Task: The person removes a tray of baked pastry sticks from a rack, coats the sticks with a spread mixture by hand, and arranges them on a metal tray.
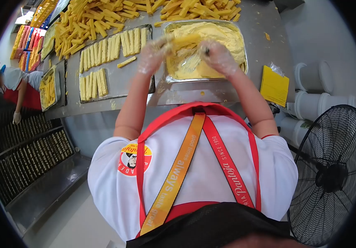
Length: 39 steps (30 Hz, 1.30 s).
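My left hand (154, 56), in a clear glove, is closed on a yellow bread stick (186, 40) above the left part of a metal pan (246, 62). Pale yellow cream (227, 37) fills much of that pan. Over the cream, my gloved right hand (218, 58) is closed around a small dark-ended tool (206, 52); its working end cannot be made out. Left of the pan lies a baking tray (118, 84) with rows of cream-coated sticks (99, 53). One coated stick (127, 62) rests apart from the rows.
Heaps of plain yellow sticks (91, 22) cover the table's far side. A yellow pad (274, 85) lies at the right edge, with white buckets (314, 76) and a black fan (331, 177) beyond. A co-worker (16, 82) bends over racked trays (29, 165) at left.
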{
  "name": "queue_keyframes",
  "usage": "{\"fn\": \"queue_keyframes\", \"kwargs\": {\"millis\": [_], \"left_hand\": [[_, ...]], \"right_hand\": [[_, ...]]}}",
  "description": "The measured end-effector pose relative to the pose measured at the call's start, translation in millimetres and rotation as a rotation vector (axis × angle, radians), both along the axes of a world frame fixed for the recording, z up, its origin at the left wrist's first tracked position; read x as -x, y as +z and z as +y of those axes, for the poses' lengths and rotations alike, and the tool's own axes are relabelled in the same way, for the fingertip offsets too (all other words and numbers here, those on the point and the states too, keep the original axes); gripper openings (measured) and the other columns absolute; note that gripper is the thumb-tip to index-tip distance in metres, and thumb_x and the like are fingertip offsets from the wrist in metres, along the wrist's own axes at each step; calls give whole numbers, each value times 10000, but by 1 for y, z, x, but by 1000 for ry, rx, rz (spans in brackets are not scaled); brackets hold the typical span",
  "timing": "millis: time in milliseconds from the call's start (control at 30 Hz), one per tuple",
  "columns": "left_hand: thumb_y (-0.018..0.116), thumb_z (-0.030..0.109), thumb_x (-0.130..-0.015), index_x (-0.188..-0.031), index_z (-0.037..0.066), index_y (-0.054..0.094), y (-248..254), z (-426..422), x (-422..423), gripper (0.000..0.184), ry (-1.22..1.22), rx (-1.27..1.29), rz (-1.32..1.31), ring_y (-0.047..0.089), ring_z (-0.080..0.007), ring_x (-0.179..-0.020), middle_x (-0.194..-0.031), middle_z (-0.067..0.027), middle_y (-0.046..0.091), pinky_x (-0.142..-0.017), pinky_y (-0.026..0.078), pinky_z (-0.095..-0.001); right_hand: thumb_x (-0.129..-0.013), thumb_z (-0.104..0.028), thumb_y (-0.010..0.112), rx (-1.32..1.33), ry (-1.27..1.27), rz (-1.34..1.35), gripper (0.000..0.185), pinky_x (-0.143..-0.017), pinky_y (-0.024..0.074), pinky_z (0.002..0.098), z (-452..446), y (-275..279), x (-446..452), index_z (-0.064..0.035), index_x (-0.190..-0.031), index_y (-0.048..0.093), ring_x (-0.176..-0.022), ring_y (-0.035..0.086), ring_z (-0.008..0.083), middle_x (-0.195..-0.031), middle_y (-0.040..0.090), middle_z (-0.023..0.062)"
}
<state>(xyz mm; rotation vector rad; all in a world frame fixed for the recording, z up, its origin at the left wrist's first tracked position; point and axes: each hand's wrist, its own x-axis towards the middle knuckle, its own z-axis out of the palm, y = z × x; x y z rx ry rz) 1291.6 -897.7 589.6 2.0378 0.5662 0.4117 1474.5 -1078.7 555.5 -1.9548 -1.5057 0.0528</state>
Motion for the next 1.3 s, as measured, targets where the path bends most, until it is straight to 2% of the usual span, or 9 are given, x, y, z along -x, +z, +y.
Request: {"fn": "queue_keyframes", "kwargs": {"millis": [100, 200, 300, 400, 500, 700, 800, 967, 1300], "left_hand": [[672, 172, -828, -1216, 42, 662, -8, -23, 21, 409, -1, 49, 174, 693, -190, -847, -979, -164, 716, -766, 536, -316], [678, 173, -795, -1186, 73, 660, -26, -38, 26, 405, 55, -34, 131, 679, -292, -811, -915, -182, 689, -742, 527, -381], [679, 180, -780, -1131, 73, 644, -27, -43, 23, 368, 87, -191, 50, 656, -355, -810, -909, -185, 671, -727, 516, -415], [678, 181, -777, -1094, 66, 617, -34, -43, 21, 343, 99, -236, 40, 643, -382, -824, -927, -177, 668, -718, 510, -431], [677, 173, -778, -1097, 73, 605, -48, -41, 19, 342, 91, -295, 16, 644, -384, -821, -916, -170, 671, -708, 508, -438], [696, 197, -779, -1099, 75, 627, -53, -39, 17, 350, 135, -251, -21, 674, -344, -793, -873, -169, 684, -703, 524, -416], [712, 214, -773, -1042, 65, 664, -54, -43, 17, 311, 191, -53, -2, 693, -301, -792, -890, -165, 695, -710, 535, -391], [720, 202, -759, -944, 52, 697, -41, -45, 19, 239, 218, 31, 192, 692, -295, -782, -889, -150, 702, -706, 538, -383], [667, 102, -753, -1122, 141, 645, -60, -31, 38, 371, -257, -825, -65, 634, -340, -841, -894, -112, 666, -724, 497, -452]], "right_hand": [[-874, -192, 662, 248, 291, 537, 152, -610, 496, 340, -21, 33, 21, -50, -889, 608, -639, 592, 240, -743, 599, 97], [-847, -154, 702, 427, -18, 584, 124, -605, 504, 310, -5, 14, -20, -63, -866, 621, -639, 598, 189, -743, 631, 70], [-848, -150, 731, 49, -117, 6, 131, -603, 511, 270, -1, 15, -26, -55, -884, 648, -675, 605, 97, -776, 660, 33], [-862, -161, 730, -159, -154, 858, 167, -605, 510, 268, -15, 47, 14, -20, -925, 668, -686, 630, 111, -841, 688, 47], [-872, -178, 729, -282, -32, 1206, 222, -615, 516, 264, -14, 40, 27, 4, -990, 680, -713, 657, 122, -869, 698, 53], [-857, -128, 719, -127, -274, 683, 123, -638, 528, 268, -18, 7, 10, -34, -910, 658, -717, 658, 136, -865, 681, 41], [-858, -173, 705, -410, -94, 1206, 156, -645, 529, 276, -20, 34, 43, -35, -916, 658, -721, 666, 133, -830, 686, 45], [-848, -70, 731, -225, -286, 927, 185, -630, 561, 271, -16, 8, 19, 35, -987, 667, -726, 662, 139, -887, 683, 76], [-848, -149, 726, -155, -218, 972, 198, -563, 548, 280, -6, 14, -2, 18, -941, 672, -675, 666, 138, -822, 678, 60]]}}
